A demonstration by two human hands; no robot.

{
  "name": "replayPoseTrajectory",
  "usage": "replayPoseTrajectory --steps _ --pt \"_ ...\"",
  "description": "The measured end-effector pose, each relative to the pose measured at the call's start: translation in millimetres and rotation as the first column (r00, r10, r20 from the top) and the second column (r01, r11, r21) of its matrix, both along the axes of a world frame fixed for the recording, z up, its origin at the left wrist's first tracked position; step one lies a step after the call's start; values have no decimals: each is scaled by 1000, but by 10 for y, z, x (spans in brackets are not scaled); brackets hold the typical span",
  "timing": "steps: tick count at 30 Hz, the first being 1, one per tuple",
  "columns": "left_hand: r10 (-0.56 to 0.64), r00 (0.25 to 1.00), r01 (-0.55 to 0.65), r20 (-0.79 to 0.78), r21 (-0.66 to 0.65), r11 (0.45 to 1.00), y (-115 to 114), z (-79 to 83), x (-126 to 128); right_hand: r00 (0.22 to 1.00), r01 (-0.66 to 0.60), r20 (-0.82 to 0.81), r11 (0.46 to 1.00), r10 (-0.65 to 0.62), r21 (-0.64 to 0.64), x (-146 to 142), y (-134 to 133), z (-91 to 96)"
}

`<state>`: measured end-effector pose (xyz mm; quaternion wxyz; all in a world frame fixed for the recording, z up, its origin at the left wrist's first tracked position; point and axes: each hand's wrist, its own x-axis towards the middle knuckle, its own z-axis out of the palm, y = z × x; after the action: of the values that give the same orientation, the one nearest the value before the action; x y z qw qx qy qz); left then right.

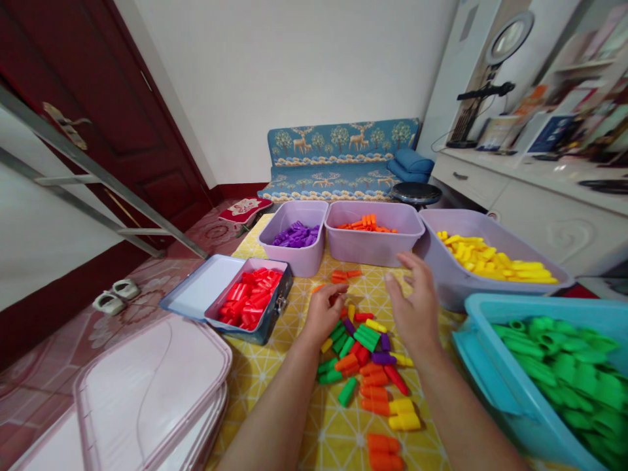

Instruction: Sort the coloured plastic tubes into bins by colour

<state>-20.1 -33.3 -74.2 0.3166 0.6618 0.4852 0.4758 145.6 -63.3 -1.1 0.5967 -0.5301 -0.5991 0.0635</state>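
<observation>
Nearest: orange pieces [385, 451], side by side between forearms. Teal bin [483, 376] right of right hand [416, 304], green pieces [564, 373] inside. Yellow bin [449, 271], lilac, just right of same hand; orange bin [373, 250] beyond both hands; purple bin [307, 261] beyond left hand [324, 311]; tin box [272, 322] of red pieces [250, 297] left of it. Mixed pile [367, 337] between and below hands: short, tube-like, five colors. Right hand spread, nothing in it; left fingers curled, can't tell if pinching anything, hides pile's edge. Stacked lids [152, 386] left of left forearm.
</observation>
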Motion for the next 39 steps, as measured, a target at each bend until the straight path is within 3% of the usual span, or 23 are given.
replayPoseTrajectory --steps 3,6,8,11,16,20,23,28,34,39 --pt "17 1000 -18 -16 -22 1000 2 -8 -4 962 -72 230 945 151 -318 7 58 -156" --pt "35 997 -37 -64 -31 999 -2 -6 -7 868 -43 375 801 326 -598 -12 33 -238" --pt "46 991 -51 -125 -41 998 -12 9 -9 804 -17 430 737 412 -675 -31 5 -264" --pt "25 981 -33 -195 -36 999 -33 44 -12 767 10 464 716 443 -698 -52 -6 -291" --pt "-48 967 46 -251 -16 999 -42 70 -24 785 -1 439 709 437 -705 -38 30 -325" --pt "-39 987 35 -153 -32 999 -22 39 -21 800 -45 380 678 465 -734 -18 53 -363" --pt "43 992 -40 -119 25 999 -20 40 -11 833 -33 361 688 420 -725 -20 70 -415" --pt "153 945 -84 -289 237 968 -16 104 28 843 17 399 723 360 -690 -39 74 -470" --pt "114 830 -34 -547 155 987 32 129 101 833 46 433 738 343 -673 -52 51 -445" --pt "96 826 -4 -556 164 986 24 153 85 857 -2 367 714 361 -700 -35 54 -429"
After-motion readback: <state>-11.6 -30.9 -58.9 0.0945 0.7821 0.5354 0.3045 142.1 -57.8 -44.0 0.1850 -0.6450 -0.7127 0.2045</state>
